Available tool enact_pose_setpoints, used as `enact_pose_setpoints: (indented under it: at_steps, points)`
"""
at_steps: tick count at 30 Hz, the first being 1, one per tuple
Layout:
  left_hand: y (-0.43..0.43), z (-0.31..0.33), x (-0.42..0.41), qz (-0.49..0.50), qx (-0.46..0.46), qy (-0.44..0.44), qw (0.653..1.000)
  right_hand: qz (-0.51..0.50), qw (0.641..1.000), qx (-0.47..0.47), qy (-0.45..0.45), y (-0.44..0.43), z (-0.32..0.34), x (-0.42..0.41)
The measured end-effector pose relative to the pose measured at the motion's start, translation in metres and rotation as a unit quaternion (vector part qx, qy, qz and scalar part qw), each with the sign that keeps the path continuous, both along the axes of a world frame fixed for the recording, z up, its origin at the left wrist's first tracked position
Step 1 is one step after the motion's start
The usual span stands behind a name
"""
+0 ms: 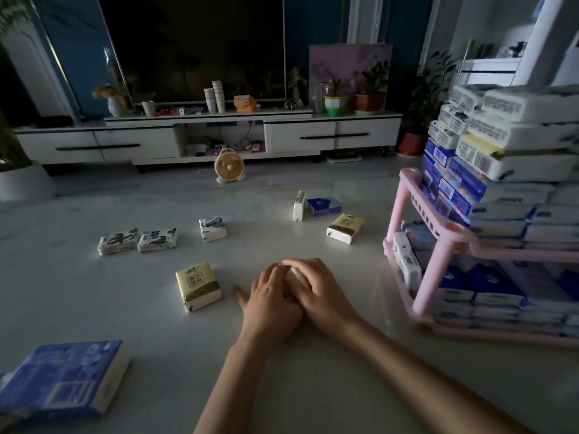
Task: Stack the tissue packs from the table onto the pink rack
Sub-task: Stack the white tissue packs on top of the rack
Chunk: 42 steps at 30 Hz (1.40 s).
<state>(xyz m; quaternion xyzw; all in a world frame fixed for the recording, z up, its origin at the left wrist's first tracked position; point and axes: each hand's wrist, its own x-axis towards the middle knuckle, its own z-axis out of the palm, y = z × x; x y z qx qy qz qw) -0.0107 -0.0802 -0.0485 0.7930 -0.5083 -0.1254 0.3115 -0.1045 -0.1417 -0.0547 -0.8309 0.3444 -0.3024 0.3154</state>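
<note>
Both my hands meet at the middle of the pale table over one tissue pack point(297, 278), of which only a pale sliver shows between them. My left hand point(269, 300) lies against its left side, thumb spread on the table. My right hand point(316, 289) covers its top and right side with curled fingers. A yellow pack point(198, 286) lies just left of them. Farther off lie three white patterned packs point(118, 241) point(157, 239) point(212, 228), an upright white pack point(299, 205), a blue pack point(324, 205) and another yellow pack point(345, 228). The pink rack point(438, 245) stands at the right, piled high with packs.
A large blue pack point(62, 379) lies at the table's near left corner. Beyond the table, a small orange fan point(229, 166) stands on the floor before a white TV cabinet point(206, 136) carrying cups and potted plants. The rack's stack leans above its top shelf.
</note>
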Motion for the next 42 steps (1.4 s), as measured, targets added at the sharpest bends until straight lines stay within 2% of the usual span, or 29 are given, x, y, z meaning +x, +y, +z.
enact_pose_setpoints:
  at_steps: [3,5,9,12,14,16,19,22,26,30,33,36,39,42]
  points:
    - [-0.001,0.002,-0.002,-0.052,0.071,-0.058,0.994,-0.130,0.981,-0.136,0.045,0.009,-0.009,-0.018]
    - [0.003,0.002,-0.006,-0.080,0.085,-0.075,0.990,-0.139,0.973,-0.171,0.065,0.017,-0.006,-0.025]
    - [0.017,-0.002,-0.012,-0.082,0.063,-0.074,0.992,-0.019,0.983,-0.077,0.164,0.035,0.005,-0.059]
    - [0.032,-0.005,-0.019,-0.101,0.057,-0.064,0.991,0.060,0.961,-0.090,0.254,0.052,0.012,-0.088]
    - [0.046,-0.009,-0.030,-0.108,0.026,-0.060,0.992,0.090,0.955,-0.080,0.270,0.060,0.021,-0.104]
    - [0.061,-0.013,-0.045,-0.108,-0.033,-0.020,0.993,0.092,0.968,-0.039,0.229,0.065,0.026,-0.117]
    - [0.082,-0.008,-0.067,-0.073,-0.121,0.006,0.990,0.069,0.992,0.001,0.108,0.071,0.030,-0.137]
    - [0.096,0.010,-0.088,-0.075,-0.205,-0.010,0.976,0.059,0.998,0.004,0.032,0.080,0.038,-0.161]
    - [0.101,0.044,-0.116,-0.106,-0.237,-0.067,0.963,0.063,0.995,-0.005,-0.071,0.084,0.063,-0.195]
    - [0.096,0.094,-0.146,-0.134,-0.266,-0.110,0.948,0.055,0.980,0.036,-0.189,0.087,0.097,-0.228]
    - [0.088,0.138,-0.169,-0.147,-0.308,-0.106,0.934,-0.001,0.957,0.007,-0.289,0.089,0.124,-0.248]
    - [0.066,0.174,-0.182,-0.163,-0.341,-0.088,0.922,-0.037,0.941,-0.020,-0.336,0.085,0.157,-0.266]
    - [0.040,0.203,-0.188,-0.156,-0.357,-0.041,0.920,-0.080,0.921,0.014,-0.381,0.076,0.184,-0.286]
    - [0.018,0.234,-0.197,-0.186,-0.358,-0.019,0.915,-0.129,0.906,0.008,-0.404,0.060,0.203,-0.302]
